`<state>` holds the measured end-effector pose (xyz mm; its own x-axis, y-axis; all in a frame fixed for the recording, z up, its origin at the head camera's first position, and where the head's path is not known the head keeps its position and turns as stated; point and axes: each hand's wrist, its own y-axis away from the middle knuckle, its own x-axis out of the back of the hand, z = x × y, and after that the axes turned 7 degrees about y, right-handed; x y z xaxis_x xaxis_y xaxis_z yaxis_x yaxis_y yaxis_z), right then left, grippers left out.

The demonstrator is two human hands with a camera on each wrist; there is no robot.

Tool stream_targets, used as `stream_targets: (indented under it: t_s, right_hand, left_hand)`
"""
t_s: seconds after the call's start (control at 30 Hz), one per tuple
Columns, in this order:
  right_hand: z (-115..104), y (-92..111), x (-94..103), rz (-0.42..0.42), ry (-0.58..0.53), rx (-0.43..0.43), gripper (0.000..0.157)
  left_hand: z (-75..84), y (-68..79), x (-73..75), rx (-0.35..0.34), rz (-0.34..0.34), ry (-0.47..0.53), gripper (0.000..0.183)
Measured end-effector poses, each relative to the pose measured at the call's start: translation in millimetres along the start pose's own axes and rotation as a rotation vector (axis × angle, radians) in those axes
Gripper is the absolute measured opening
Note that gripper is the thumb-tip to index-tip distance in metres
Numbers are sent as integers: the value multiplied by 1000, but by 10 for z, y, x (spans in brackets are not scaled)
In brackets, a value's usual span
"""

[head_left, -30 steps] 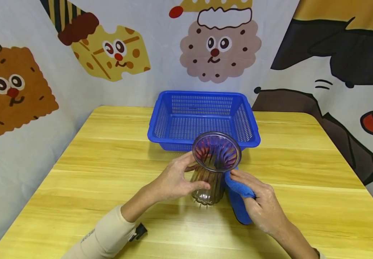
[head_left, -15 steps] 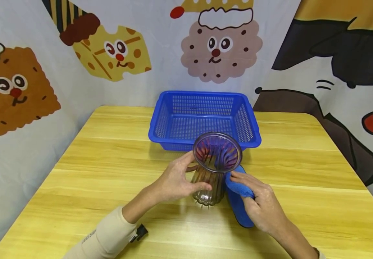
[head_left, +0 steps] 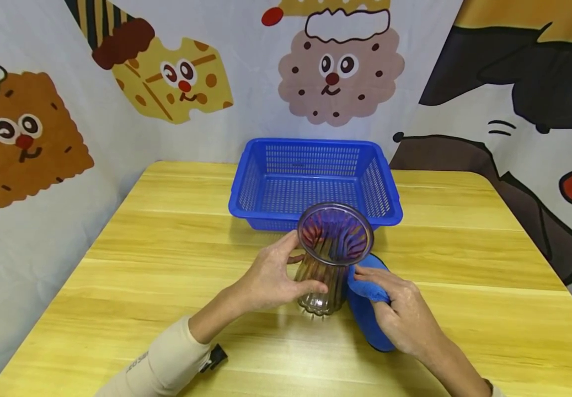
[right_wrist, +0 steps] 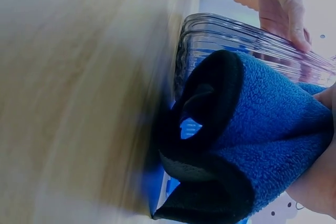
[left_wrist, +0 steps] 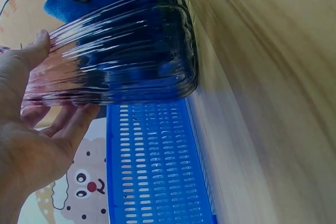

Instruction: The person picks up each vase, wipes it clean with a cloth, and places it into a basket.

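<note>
A ribbed, purple-tinted glass vase (head_left: 321, 281) with a flared rim stands upright near the middle of the table. My left hand (head_left: 271, 275) grips it from the left, thumb in front and fingers behind; in the left wrist view the thumb and fingers (left_wrist: 79, 124) wrap its side. On the vase's right, my right hand (head_left: 407, 314) pinches a blue cloth (head_left: 370, 317) with a dark edging. The cloth lies against the vase's side and hangs down toward the table. Seen from the right wrist, the folded cloth (right_wrist: 278, 108) covers part of the glass.
Behind the vase, a blue perforated plastic basket (head_left: 310, 193) stands at the back of the wooden table (head_left: 166, 248); nothing shows inside it. A cartoon-printed fabric (head_left: 251, 71) hangs behind and beside the table. A black strap end (head_left: 213, 357) sticks out from the left sleeve.
The lower part of the cloth has swung slightly right and spread wider beside the vase. Both hands keep their holds, and the vase stays almost in place.
</note>
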<state>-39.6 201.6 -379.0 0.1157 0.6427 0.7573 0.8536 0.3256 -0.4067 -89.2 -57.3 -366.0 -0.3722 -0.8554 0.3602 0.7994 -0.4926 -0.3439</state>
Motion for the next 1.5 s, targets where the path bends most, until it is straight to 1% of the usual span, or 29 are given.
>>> stream_targets:
  t_s: [0.13, 0.37, 0.63, 0.73, 0.97, 1.2, 1.37, 1.5]
  right_hand:
    - [2, -1, 10, -33, 17, -15, 43]
    - [10, -6, 11, -88, 12, -40, 38]
    - [9, 14, 16, -142, 21, -79, 40]
    - [18, 27, 9, -162, 34, -84, 43]
    - [46, 30, -13, -211, 79, -86, 46]
    - [63, 26, -13, -271, 96, -89, 50]
    - [66, 42, -6, -293, 111, -66, 46]
    - [66, 56, -5, -306, 126, -38, 46]
  left_hand:
    - [-8, 4, -5, -3, 8, 6, 94]
    - [-16, 0, 4, -20, 6, 0, 92]
    - [-15, -8, -3, -29, 9, -9, 91]
    - [-14, -6, -7, -35, 13, -15, 92]
    - [-14, 8, -11, -34, 18, -11, 91]
    - [-2, 22, -18, -14, 39, -24, 92]
    - [10, 20, -32, -11, 43, -36, 93]
    - [13, 23, -49, -8, 51, -42, 93]
